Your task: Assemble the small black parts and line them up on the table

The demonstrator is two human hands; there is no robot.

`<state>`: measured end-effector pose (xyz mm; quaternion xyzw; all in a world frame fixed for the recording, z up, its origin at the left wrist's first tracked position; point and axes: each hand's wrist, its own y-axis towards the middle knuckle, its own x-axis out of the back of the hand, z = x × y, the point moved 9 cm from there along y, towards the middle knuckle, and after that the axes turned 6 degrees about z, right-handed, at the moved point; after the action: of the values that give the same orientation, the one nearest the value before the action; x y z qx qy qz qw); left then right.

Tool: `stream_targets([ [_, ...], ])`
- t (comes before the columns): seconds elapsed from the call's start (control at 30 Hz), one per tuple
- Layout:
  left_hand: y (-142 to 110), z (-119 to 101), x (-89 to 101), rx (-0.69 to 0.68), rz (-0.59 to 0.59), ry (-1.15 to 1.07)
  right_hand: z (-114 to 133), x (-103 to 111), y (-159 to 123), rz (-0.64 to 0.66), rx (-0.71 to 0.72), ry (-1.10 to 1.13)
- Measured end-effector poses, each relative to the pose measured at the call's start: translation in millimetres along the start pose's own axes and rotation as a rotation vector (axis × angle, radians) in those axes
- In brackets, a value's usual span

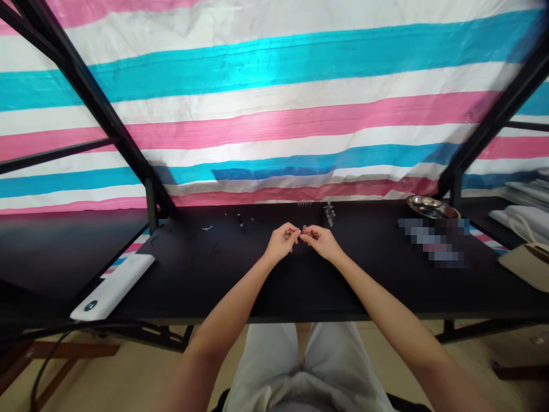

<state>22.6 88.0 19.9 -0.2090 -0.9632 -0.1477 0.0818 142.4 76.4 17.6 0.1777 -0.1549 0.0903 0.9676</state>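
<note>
Head view: tiny piece (pixel 304 227) juts from clamped right grip (pixel 322 240); left grip (pixel 281 241) pinched.

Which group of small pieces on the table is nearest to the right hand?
The bunched cluster, just beyond the right hand; the row lies farther back.

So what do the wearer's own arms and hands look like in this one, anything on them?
Both the left hand and right hand are bare, without gloves. No sleeves show on the forearms, and no watch or bracelet is visible at either wrist; a thin ring would be too small to tell. No cables or markings are apparent.
</note>
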Motion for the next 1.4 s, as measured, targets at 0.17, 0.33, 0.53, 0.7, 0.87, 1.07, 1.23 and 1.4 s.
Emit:
stream_targets([
  [0.17,-2.1,-3.3,-3.3,-0.027,0.03,0.066,3.8,-3.5,-0.4,0.046,0.033,-0.03],
  [0.33,-3.6,-3.6,-3.8,-0.023,0.011,0.115,9.6,-2.2,-0.7,0.069,0.068,-0.196],
  [0.53,-3.9,-3.5,-0.5,-0.027,-0.028,0.178,-10.8,45.0,1.2,-0.133,-0.001,-0.337],
  [0.7,-3.5,-2.8,-4.5,-0.026,0.012,0.268,-41.4,83.3,-1.6,-0.231,-0.135,-0.481],
  [0.87,-3.1,-1.1,-6.5,-0.033,0.031,0.334,-58.4,87.5,-2.9,-0.247,-0.192,-0.465],
  [1.07,-2.1,0.1,-6.2,-0.046,0.036,0.359,-63.1,83.9,-1.4,-0.298,-0.158,-0.499],
  [1.23,-1.6,2.7,-5.8,-0.04,0.032,0.376,-62.3,83.4,0.7,-0.331,-0.142,-0.554],
  [1.4,-1.8,3.4,-6.1,-0.041,0.032,0.388,-59.3,81.7,3.5,-0.318,-0.12,-0.591],
])
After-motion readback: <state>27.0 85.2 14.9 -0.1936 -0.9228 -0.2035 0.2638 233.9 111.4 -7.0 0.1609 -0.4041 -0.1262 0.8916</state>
